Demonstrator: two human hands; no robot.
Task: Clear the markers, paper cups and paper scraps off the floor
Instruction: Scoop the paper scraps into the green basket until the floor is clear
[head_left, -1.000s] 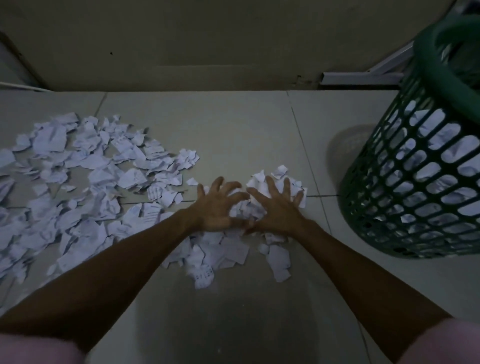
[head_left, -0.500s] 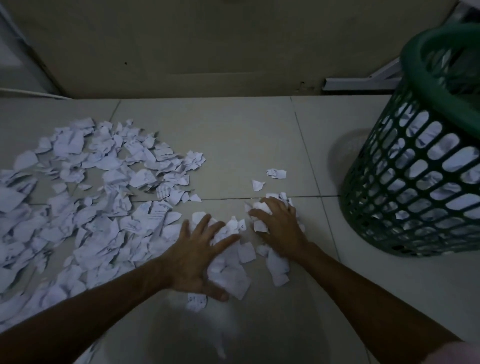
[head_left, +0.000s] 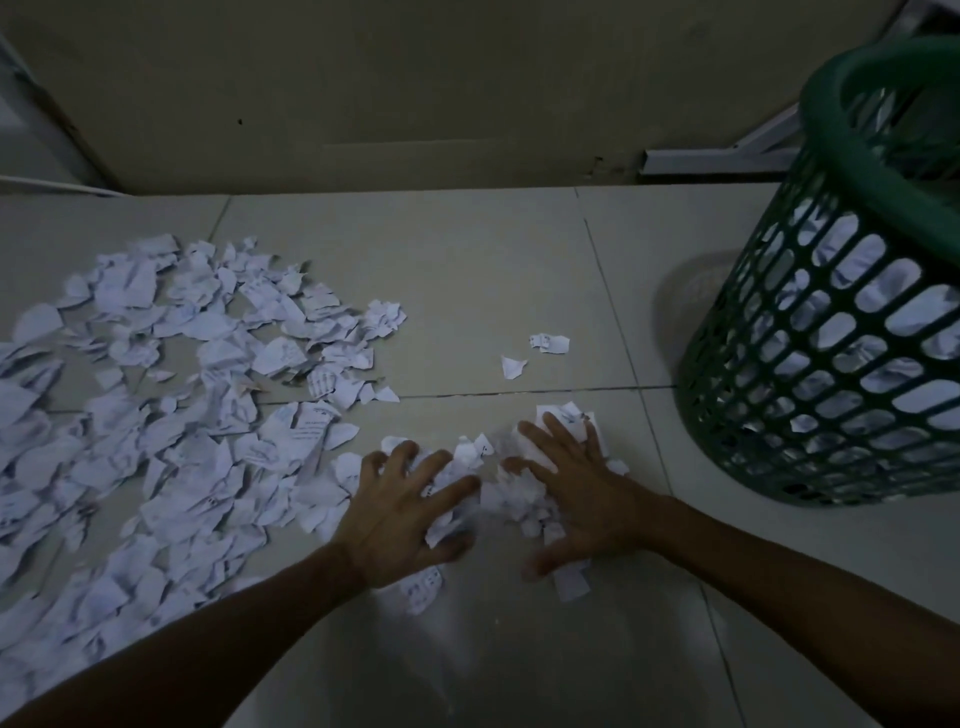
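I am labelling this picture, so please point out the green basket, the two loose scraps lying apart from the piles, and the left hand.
green basket (head_left: 826, 364), head view, on its lattice wall.
two loose scraps (head_left: 549, 343), head view, on the farther scrap.
left hand (head_left: 397, 512), head view, on its back.

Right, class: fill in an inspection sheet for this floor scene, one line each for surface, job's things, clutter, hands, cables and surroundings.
Surface: pale tiled floor, dimly lit.
Job's things: small heap of paper scraps between the hands; big spread of scraps at left; two stray scraps beyond the hands. No markers or cups seen.
Clutter: nothing seen beyond the scraps.
Hands: left hand and right hand spread, fingers bent, pressing on the heap from each side.
Cables: possibly one thin pale line along the wall at far left; cannot tell.
Surroundings: green basket at right, holding paper; plain wall behind.
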